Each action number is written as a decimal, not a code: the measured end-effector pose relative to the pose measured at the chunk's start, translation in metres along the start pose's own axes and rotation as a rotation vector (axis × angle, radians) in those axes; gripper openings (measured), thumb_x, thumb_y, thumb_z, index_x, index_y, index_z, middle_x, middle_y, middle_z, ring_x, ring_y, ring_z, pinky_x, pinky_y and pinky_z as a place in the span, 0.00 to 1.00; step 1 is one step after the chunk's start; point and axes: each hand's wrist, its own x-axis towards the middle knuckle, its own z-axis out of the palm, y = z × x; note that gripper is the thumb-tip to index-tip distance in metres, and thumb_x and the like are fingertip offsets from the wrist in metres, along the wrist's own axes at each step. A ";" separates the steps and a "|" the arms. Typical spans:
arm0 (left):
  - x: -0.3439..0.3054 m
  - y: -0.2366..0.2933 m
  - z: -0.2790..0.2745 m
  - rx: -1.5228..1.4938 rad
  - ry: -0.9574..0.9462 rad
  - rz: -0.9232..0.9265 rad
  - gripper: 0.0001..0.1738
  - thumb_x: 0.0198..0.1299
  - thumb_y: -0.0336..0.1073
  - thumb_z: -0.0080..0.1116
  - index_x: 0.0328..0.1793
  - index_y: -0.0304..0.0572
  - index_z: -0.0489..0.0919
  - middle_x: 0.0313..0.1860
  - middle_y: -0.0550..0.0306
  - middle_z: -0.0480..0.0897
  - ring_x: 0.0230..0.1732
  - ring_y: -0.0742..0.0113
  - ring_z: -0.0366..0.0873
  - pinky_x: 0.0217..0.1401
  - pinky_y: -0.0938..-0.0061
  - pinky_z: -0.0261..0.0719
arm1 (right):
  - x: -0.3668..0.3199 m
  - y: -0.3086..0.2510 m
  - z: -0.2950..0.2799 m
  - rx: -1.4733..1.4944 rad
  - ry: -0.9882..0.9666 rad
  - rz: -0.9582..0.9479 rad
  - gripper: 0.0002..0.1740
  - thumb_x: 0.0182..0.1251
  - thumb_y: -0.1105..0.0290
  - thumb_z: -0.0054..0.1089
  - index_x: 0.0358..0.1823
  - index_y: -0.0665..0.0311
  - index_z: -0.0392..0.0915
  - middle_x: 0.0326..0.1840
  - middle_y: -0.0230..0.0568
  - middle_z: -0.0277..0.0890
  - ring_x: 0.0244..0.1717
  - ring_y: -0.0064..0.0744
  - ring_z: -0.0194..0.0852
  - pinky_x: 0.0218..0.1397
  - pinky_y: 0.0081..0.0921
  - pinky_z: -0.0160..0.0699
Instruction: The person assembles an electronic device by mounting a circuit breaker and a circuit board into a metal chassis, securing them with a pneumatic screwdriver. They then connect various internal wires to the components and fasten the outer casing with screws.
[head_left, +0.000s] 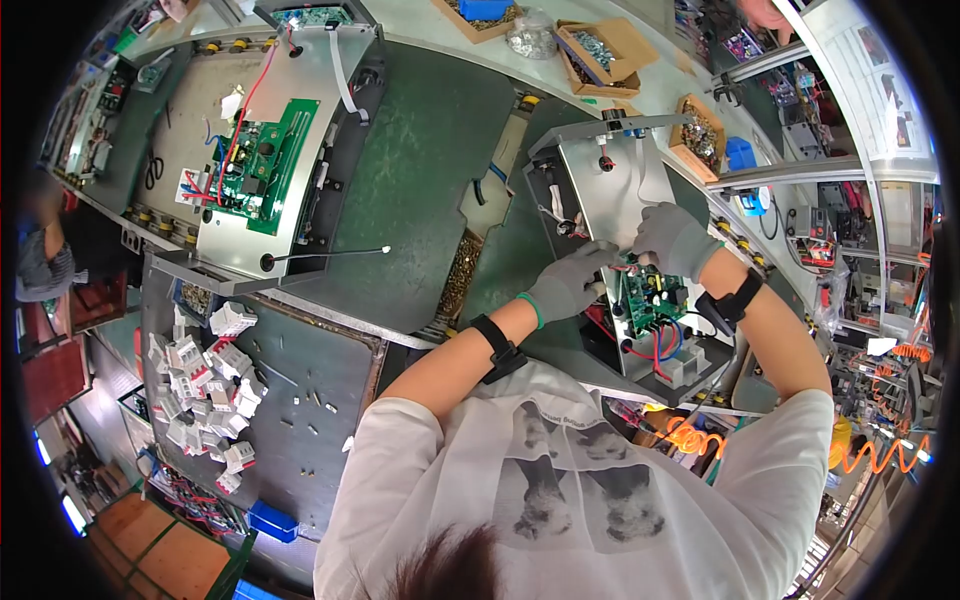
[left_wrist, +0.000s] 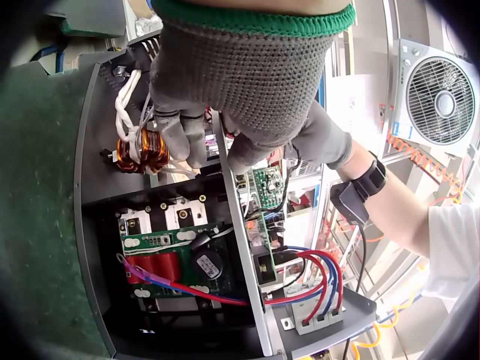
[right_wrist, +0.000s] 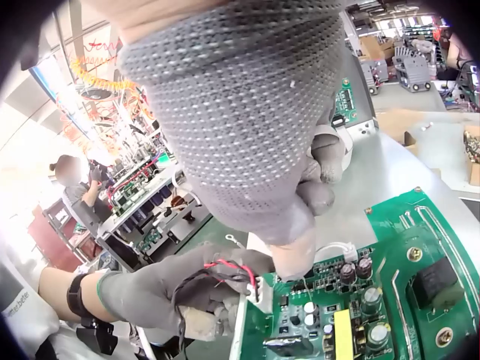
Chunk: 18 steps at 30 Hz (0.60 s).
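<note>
Had an oblong grey metal chassis [head_left: 605, 190] pointing lengthwise forward. Curled grey-gloved left hand [head_left: 574, 282] and right hand [head_left: 680, 242] over it — couldn't tell whether gripping.

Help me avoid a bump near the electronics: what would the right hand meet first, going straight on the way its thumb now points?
Most likely the green circuit board: in the right wrist view, the right hand points its thumb at the board's edge; whether they touch is unclear.

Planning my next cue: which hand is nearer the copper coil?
The left. The left hand is close beside the copper coil; the right hand is farther off, across the metal panel, at the green circuit board.
</note>
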 end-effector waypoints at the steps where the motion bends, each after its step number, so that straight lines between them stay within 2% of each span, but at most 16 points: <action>1: 0.001 -0.007 0.003 0.018 0.032 0.078 0.27 0.53 0.29 0.57 0.62 0.52 0.70 0.66 0.51 0.66 0.48 0.53 0.76 0.51 0.64 0.77 | 0.001 0.004 0.001 0.043 0.007 -0.031 0.08 0.53 0.60 0.59 0.22 0.53 0.81 0.27 0.31 0.78 0.42 0.33 0.73 0.44 0.32 0.71; 2: 0.002 -0.013 0.006 0.036 0.065 0.155 0.27 0.54 0.28 0.57 0.63 0.52 0.70 0.66 0.50 0.66 0.38 0.57 0.80 0.46 0.66 0.80 | 0.003 0.007 0.002 0.044 0.006 -0.035 0.08 0.53 0.60 0.59 0.22 0.53 0.81 0.27 0.31 0.78 0.42 0.33 0.73 0.44 0.32 0.71; 6: 0.003 -0.015 0.007 0.010 0.070 0.196 0.27 0.54 0.28 0.57 0.62 0.54 0.71 0.64 0.50 0.67 0.38 0.57 0.80 0.45 0.67 0.80 | 0.010 0.009 0.001 0.060 -0.016 -0.071 0.07 0.50 0.62 0.61 0.21 0.54 0.81 0.26 0.31 0.78 0.41 0.35 0.73 0.44 0.32 0.71; 8: 0.005 -0.009 0.004 -0.050 0.006 0.043 0.26 0.53 0.28 0.58 0.60 0.52 0.71 0.65 0.53 0.67 0.55 0.49 0.74 0.57 0.61 0.74 | 0.011 0.008 0.002 0.023 -0.011 -0.078 0.06 0.49 0.62 0.61 0.22 0.53 0.81 0.25 0.31 0.78 0.41 0.35 0.73 0.44 0.32 0.71; 9: 0.006 -0.010 0.006 -0.053 0.003 0.044 0.26 0.53 0.28 0.58 0.60 0.52 0.71 0.65 0.53 0.67 0.55 0.49 0.74 0.57 0.61 0.74 | 0.011 0.007 0.004 0.006 0.011 -0.075 0.05 0.48 0.62 0.62 0.22 0.53 0.81 0.25 0.30 0.78 0.41 0.35 0.73 0.43 0.32 0.71; 11: 0.010 -0.014 0.010 0.034 0.078 0.109 0.27 0.56 0.30 0.56 0.63 0.52 0.69 0.62 0.50 0.68 0.36 0.58 0.79 0.43 0.68 0.79 | 0.009 0.008 0.008 -0.013 0.036 -0.058 0.05 0.47 0.62 0.63 0.21 0.53 0.81 0.25 0.30 0.78 0.41 0.35 0.73 0.43 0.31 0.71; 14: 0.010 -0.017 0.011 0.027 0.088 0.116 0.26 0.56 0.30 0.57 0.63 0.50 0.69 0.63 0.49 0.67 0.36 0.57 0.79 0.43 0.67 0.79 | 0.011 0.015 0.012 0.084 0.095 -0.075 0.03 0.42 0.63 0.63 0.21 0.51 0.81 0.24 0.30 0.76 0.38 0.36 0.74 0.41 0.35 0.72; 15: 0.008 -0.011 0.006 -0.005 0.030 0.055 0.26 0.56 0.30 0.57 0.63 0.48 0.68 0.64 0.49 0.67 0.38 0.57 0.79 0.44 0.67 0.78 | 0.015 0.017 0.008 0.165 -0.013 -0.031 0.05 0.44 0.62 0.63 0.23 0.51 0.82 0.25 0.32 0.77 0.39 0.38 0.75 0.42 0.35 0.73; 16: 0.008 -0.013 0.004 0.016 0.026 0.075 0.26 0.56 0.30 0.57 0.63 0.48 0.68 0.64 0.49 0.67 0.38 0.57 0.79 0.44 0.67 0.78 | 0.016 0.018 0.002 0.251 -0.121 0.014 0.06 0.45 0.61 0.64 0.25 0.52 0.84 0.27 0.34 0.78 0.39 0.39 0.76 0.42 0.36 0.73; 17: 0.009 -0.021 0.005 0.010 0.013 0.129 0.26 0.56 0.30 0.58 0.63 0.47 0.68 0.64 0.50 0.67 0.39 0.58 0.78 0.44 0.67 0.78 | 0.017 0.017 -0.005 0.332 -0.162 0.036 0.09 0.48 0.58 0.65 0.29 0.52 0.85 0.28 0.37 0.79 0.40 0.42 0.77 0.42 0.36 0.74; 18: 0.009 -0.025 0.005 0.002 -0.005 0.180 0.27 0.56 0.30 0.58 0.63 0.46 0.68 0.65 0.50 0.67 0.39 0.58 0.77 0.44 0.67 0.78 | 0.022 0.014 -0.011 0.332 -0.146 0.057 0.09 0.48 0.58 0.65 0.29 0.52 0.85 0.28 0.37 0.79 0.40 0.42 0.77 0.42 0.36 0.74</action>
